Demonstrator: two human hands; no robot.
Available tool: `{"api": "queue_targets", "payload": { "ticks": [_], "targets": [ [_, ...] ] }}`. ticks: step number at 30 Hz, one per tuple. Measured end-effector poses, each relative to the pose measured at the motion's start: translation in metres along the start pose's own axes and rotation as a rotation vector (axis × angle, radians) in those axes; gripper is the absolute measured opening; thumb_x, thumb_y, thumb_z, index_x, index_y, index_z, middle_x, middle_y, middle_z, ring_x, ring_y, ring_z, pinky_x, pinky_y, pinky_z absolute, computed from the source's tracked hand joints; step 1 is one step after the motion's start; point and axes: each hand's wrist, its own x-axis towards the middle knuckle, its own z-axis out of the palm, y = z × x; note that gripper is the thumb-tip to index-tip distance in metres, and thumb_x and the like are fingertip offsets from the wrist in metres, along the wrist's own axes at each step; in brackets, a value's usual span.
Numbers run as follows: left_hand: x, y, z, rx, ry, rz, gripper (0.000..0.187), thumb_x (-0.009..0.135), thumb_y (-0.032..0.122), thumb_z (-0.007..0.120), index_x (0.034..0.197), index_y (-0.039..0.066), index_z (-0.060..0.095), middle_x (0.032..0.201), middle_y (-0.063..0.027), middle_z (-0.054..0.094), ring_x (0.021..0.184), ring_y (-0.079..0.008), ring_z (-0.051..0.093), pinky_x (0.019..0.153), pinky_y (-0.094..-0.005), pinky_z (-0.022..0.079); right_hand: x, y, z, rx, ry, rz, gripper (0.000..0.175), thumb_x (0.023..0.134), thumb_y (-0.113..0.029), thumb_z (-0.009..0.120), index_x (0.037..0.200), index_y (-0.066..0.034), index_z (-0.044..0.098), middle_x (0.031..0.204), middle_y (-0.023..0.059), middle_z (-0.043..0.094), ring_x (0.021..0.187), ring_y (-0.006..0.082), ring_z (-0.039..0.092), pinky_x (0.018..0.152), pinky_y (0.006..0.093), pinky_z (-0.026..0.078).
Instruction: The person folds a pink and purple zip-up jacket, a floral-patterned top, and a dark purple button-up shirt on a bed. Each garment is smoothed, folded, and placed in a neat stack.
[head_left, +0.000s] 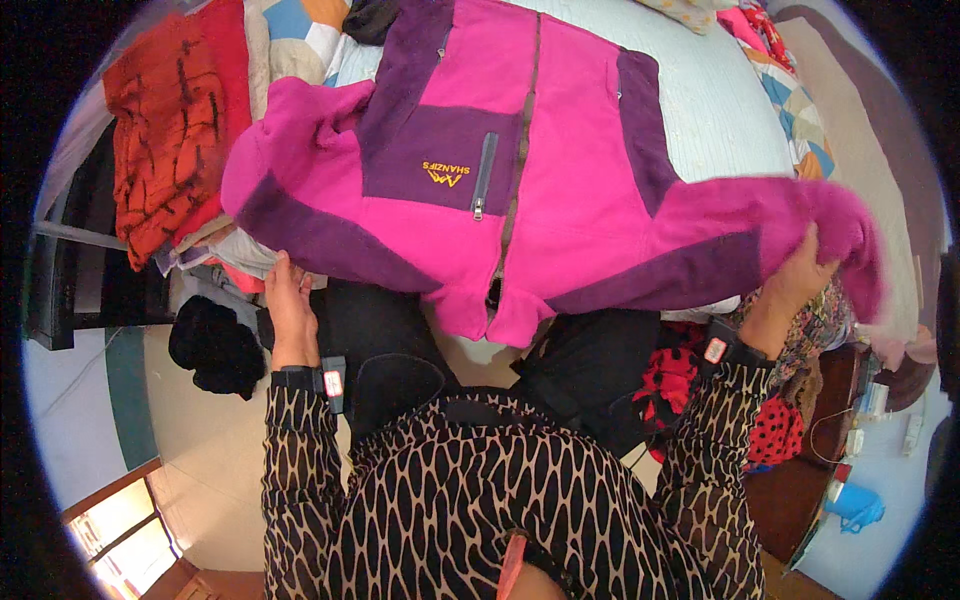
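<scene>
A pink and purple fleece jacket (577, 142) lies spread out before me, its collar toward my body and its front zipper fastened along most of its length. A zipped chest pocket (442, 154) with yellow embroidery sits on its purple panel. My left hand (291, 315) is at the lower edge of the left-side sleeve, fingertips close to the cloth; whether it grips is unclear. On the other side, my right hand (795, 281) has hold of the other sleeve near its end, which looks blurred. The cuffs are folded or turned out of sight.
Beneath the jacket is a bed with a pale blue quilted cover (727, 112). Orange-red cloth (169, 142) hangs at the left. A black garment (217, 345) lies below it. Red polka-dot cloth (776, 431) is near my right arm. A blue jug-like item (855, 504) stands far right.
</scene>
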Motion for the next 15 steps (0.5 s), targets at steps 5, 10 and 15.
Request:
{"api": "queue_targets", "payload": {
  "ticks": [5, 10, 15],
  "targets": [
    [0.011, -0.002, -0.005, -0.003, 0.006, -0.003, 0.042, 0.09, 0.037, 0.062, 0.114, 0.005, 0.05, 0.11, -0.0049, 0.056, 0.099, -0.0171, 0.053, 0.083, -0.0303, 0.04, -0.113, -0.017, 0.063, -0.591, -0.937, -0.761, 0.046, 0.077, -0.001, 0.052, 0.122, -0.0085, 0.057, 0.12, 0.0122, 0.06, 0.106, 0.0342, 0.058, 0.089, 0.0392, 0.049],
    [0.013, -0.011, -0.015, 0.004, 0.014, 0.04, 0.042, 0.091, 0.037, 0.061, 0.113, 0.004, 0.05, 0.107, -0.0061, 0.057, 0.096, -0.0173, 0.055, 0.082, -0.0319, 0.041, -0.171, 0.025, 0.052, -0.725, -1.317, -0.602, 0.06, 0.072, -0.003, 0.057, 0.13, -0.0149, 0.051, 0.125, 0.0057, 0.057, 0.112, 0.0249, 0.054, 0.094, 0.036, 0.046],
    [0.003, 0.004, -0.004, 0.257, 0.144, 0.361, 0.03, 0.096, 0.032, 0.053, 0.108, 0.004, 0.051, 0.099, -0.0051, 0.059, 0.091, -0.0135, 0.056, 0.08, -0.0281, 0.041, -0.168, 0.029, 0.044, -0.697, -1.269, -0.476, 0.068, 0.064, -0.004, 0.066, 0.13, -0.0109, 0.05, 0.126, 0.0083, 0.056, 0.117, 0.0274, 0.051, 0.092, 0.0378, 0.045]
  ]
}}
